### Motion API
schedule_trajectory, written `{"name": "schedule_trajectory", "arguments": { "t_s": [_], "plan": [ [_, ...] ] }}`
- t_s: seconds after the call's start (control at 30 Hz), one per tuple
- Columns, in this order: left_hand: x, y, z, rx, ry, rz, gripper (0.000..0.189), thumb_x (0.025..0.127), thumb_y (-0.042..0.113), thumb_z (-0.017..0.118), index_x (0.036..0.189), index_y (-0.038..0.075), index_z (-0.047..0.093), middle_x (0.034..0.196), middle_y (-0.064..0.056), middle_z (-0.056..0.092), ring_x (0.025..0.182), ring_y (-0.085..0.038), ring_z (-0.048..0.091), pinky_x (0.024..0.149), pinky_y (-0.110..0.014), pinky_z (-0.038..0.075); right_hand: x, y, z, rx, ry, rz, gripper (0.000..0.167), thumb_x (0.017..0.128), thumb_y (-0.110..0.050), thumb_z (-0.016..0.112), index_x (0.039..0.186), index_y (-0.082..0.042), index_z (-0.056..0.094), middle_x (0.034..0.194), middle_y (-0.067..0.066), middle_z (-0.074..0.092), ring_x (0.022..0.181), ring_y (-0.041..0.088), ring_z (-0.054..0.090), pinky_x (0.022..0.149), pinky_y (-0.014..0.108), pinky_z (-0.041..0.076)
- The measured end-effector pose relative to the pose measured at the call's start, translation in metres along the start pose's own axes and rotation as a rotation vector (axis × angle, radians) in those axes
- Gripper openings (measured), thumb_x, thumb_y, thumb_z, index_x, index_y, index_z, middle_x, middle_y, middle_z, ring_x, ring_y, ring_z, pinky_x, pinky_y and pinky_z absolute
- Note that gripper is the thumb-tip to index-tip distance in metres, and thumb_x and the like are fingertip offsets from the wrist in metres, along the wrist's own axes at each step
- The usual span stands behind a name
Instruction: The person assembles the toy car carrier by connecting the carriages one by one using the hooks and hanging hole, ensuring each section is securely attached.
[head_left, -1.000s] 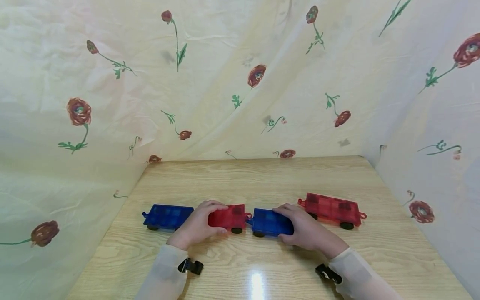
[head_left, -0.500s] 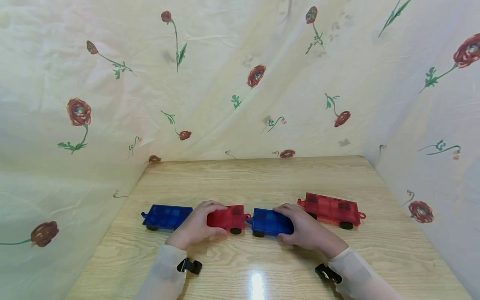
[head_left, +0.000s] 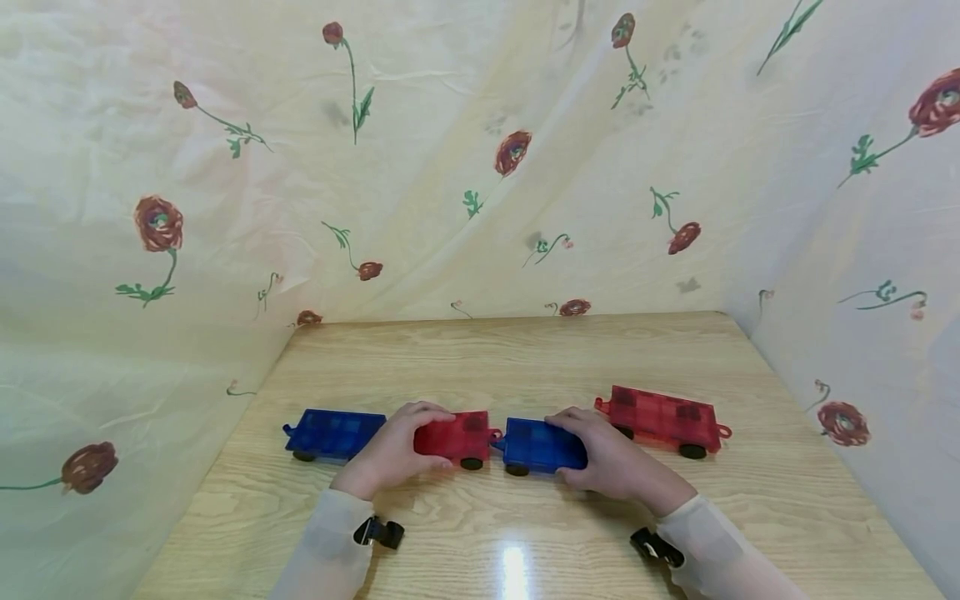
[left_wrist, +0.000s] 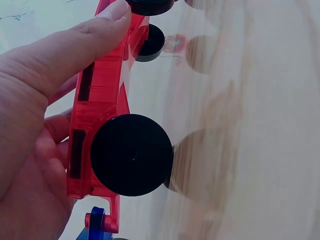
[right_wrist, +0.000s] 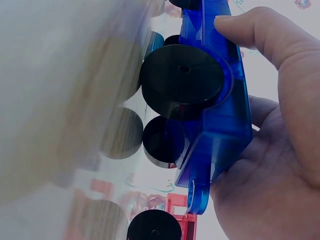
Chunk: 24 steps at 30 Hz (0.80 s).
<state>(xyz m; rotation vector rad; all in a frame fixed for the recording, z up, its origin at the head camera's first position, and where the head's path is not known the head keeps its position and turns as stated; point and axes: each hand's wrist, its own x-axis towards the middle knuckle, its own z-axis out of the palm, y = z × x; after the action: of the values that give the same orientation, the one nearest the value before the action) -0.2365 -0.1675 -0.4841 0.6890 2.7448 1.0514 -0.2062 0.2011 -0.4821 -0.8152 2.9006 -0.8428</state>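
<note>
My left hand [head_left: 397, 448] grips a translucent red toy train wagon [head_left: 469, 427] from above, thumb on the near side. In the left wrist view, a blue loop [left_wrist: 97, 222] sits on the red wagon's end peg. A blue wagon [head_left: 337, 432] stands left of that hand, its right end hidden. My right hand [head_left: 611, 457] holds another blue wagon [head_left: 534, 442] across its sides, thumb nearest me. Between the two held wagons, the red ring [head_left: 496, 433] and blue hook [head_left: 499, 443] overlap; whether they are hooked, I cannot tell.
A second red wagon [head_left: 663, 415] stands behind and right of my right hand, slightly angled, apart from the held blue one. All stand on a wooden table [head_left: 465, 367]. Flower-patterned cloth [head_left: 435, 167] rises at the back and both sides.
My left hand and the wagons on that side have edged very slightly left since a second ago. The right hand keeps its hold on the blue wagon, without visible movement.
</note>
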Motion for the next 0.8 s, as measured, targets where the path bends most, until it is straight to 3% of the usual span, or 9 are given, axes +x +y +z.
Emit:
{"name": "schedule_trajectory", "arguments": {
  "t_s": [0.5,0.8],
  "plan": [
    [0.0006,-0.0021,-0.0021,0.039,-0.008,0.008,0.064,0.082,0.040,0.091,0.140,0.032,0.066,0.141,0.013,0.054,0.132,-0.021,0.051,0.096,-0.040,0.057,-0.0004,-0.0002,0.0002,0.007,0.013,0.003,0.072,0.086,-0.024,0.086,0.149,-0.007,0.057,0.138,0.002,0.059,0.124,0.025,0.057,0.101,0.051,0.052],
    [-0.0003,-0.0015,-0.0028,0.035,-0.017,-0.001,0.064,0.082,0.040,0.091,0.140,0.032,0.066,0.142,0.013,0.054,0.134,-0.022,0.050,0.100,-0.042,0.055,0.0000,0.0016,-0.0001,0.011,0.004,0.009,0.072,0.086,-0.028,0.086,0.149,-0.010,0.057,0.139,0.000,0.058,0.125,0.023,0.056,0.101,0.050,0.052]
  ]
}}
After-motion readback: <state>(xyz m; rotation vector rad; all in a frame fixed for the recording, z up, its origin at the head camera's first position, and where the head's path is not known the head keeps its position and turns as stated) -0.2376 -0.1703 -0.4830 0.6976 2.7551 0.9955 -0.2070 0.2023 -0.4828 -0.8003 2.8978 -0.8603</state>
